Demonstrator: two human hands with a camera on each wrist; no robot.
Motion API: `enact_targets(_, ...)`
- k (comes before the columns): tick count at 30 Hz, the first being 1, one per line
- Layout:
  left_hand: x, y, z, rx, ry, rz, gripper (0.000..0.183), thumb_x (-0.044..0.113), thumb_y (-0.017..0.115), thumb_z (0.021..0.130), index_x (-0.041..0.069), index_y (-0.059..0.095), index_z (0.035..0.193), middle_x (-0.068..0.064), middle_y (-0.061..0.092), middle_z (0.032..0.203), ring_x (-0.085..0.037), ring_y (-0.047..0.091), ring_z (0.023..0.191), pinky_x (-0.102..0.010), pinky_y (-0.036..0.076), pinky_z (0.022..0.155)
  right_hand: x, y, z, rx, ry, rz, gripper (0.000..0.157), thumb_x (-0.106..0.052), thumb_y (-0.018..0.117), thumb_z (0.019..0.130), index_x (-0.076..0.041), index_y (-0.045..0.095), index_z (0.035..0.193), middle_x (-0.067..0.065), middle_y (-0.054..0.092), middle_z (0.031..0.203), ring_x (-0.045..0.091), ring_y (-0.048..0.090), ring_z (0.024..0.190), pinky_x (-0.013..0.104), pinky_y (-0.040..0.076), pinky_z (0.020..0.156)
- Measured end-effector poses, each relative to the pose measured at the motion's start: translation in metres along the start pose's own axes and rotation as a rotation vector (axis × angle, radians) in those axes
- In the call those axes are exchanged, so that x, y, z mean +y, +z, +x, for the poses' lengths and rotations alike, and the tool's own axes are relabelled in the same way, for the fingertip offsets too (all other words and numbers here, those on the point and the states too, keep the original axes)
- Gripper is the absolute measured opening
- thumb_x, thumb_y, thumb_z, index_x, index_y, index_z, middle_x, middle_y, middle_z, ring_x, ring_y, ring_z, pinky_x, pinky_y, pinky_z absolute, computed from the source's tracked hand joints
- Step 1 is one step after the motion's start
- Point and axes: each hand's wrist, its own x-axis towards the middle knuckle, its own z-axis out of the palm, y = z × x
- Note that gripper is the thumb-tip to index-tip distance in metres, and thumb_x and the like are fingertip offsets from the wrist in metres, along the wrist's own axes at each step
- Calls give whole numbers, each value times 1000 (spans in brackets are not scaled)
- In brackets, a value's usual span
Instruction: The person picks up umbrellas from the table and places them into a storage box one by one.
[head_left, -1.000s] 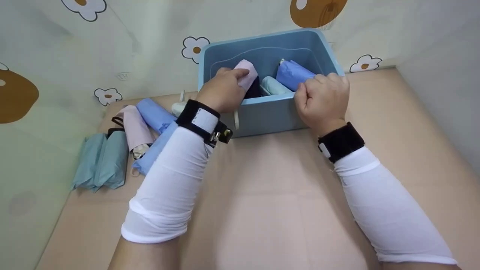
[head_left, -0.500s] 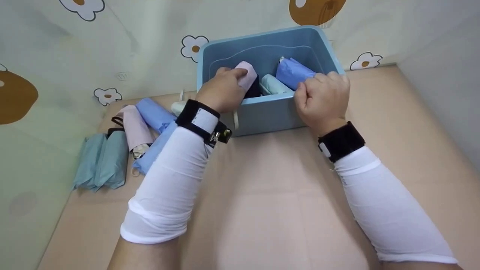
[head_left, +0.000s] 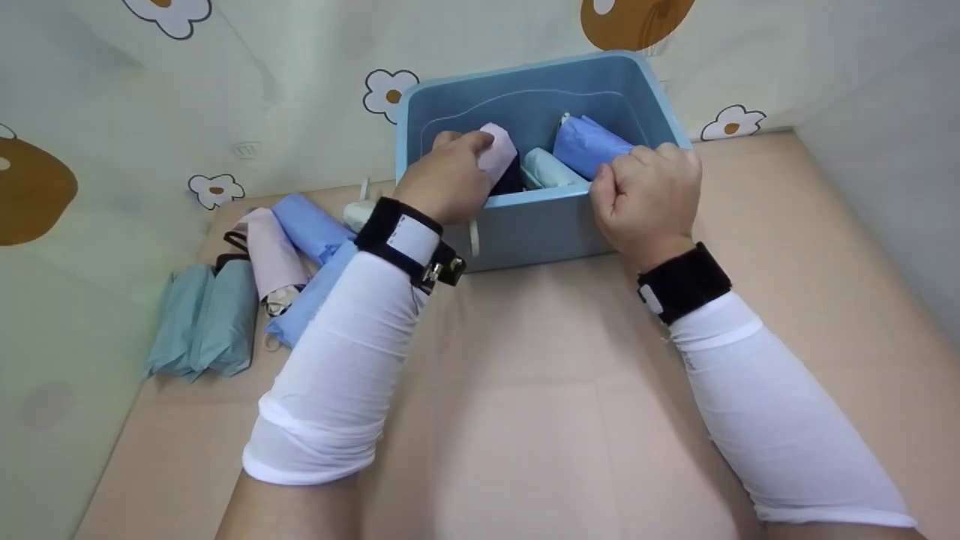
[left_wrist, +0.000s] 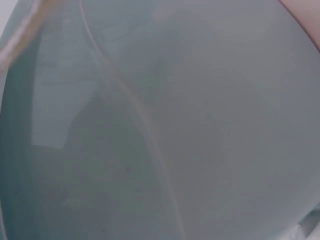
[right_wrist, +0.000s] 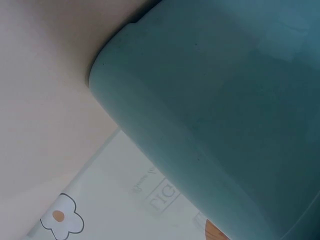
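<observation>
So the left hand point(head_left: 446, 180) is reaching over the near rim of a blue bin point(head_left: 540, 236), fingers curled onto a pink bundle point(head_left: 499, 154), with the index finger lying against its side. Thumb and the other fingertips are out of sight, so I can't tell how tight that hold is. The right hand point(head_left: 649, 199) is pretty much a fist around the rim at the bin's near right corner, thumb tucked in close to the curled fingers. The pink bundle sits tilted inside the bin, toward the left, with a dark item point(head_left: 510, 180) right up against it, then a mint bundle point(head_left: 549, 169) and a blue bundle point(head_left: 591, 146) further right. The wrist cams are basically all bin wall, no help with the fingers. The bin's on a beige tabletop point(head_left: 525, 420), near the back edge. Off to the left there's a pile: two green bundles point(head_left: 234, 315) side by side, a second pink bundle point(head_left: 274, 251) with a dark strap loop at one end, and a couple of blue ones partly behind the left forearm. Both arms have white sleeves point(head_left: 330, 367) and black wrist straps point(head_left: 686, 281). Behind it all is a pale backdrop point(head_left: 300, 112) with cartoon flowers and brown blobs, plus a plain greyish wall point(head_left: 870, 75) on the right.
</observation>
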Motion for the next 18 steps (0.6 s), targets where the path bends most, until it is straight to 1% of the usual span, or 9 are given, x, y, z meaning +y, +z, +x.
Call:
enact_targets(3, 0, 0, 0, -4, -3, 0, 57, 31, 43, 109, 28, 34, 165, -9, 28, 172, -30, 54, 140, -48, 43, 117, 0, 1, -1, 4, -4, 2, 45, -28, 48, 95, -5, 49, 57, 16, 53, 57, 40, 47, 59, 54, 35, 60)
enact_targets(7, -1, 0, 0, 13, 9, -1, 56, 32, 44, 109, 26, 36, 165, -10, 31, 171, -29, 52, 142, -49, 41, 119, 1, 0, 0, -1, -5, 1, 46, -29, 47, 95, -5, 50, 57, 16, 53, 57, 40, 48, 59, 54, 35, 60)
enact_targets(11, -2, 0, 0, 27, 19, 2, 55, 34, 46, 109, 25, 39, 163, -11, 36, 168, -29, 54, 138, -49, 44, 116, 1, 0, 0, -9, 1, 2, 47, -30, 46, 96, -4, 50, 57, 15, 52, 56, 39, 47, 60, 54, 36, 60)
enact_targets(15, -2, 0, 1, 34, 33, 10, 55, 35, 44, 109, 23, 41, 162, -10, 41, 166, -28, 54, 137, -48, 46, 114, 0, -1, 1, -26, 2, -3, 47, -29, 45, 96, -4, 50, 58, 16, 53, 57, 39, 48, 60, 53, 36, 61)
enact_targets(18, -2, 0, 2, 35, 39, 15, 55, 38, 41, 109, 22, 41, 162, -10, 43, 165, -27, 53, 139, -48, 45, 114, 0, -2, 1, -42, -3, -14, 46, -29, 45, 97, -3, 52, 59, 16, 54, 58, 39, 48, 61, 53, 37, 61)
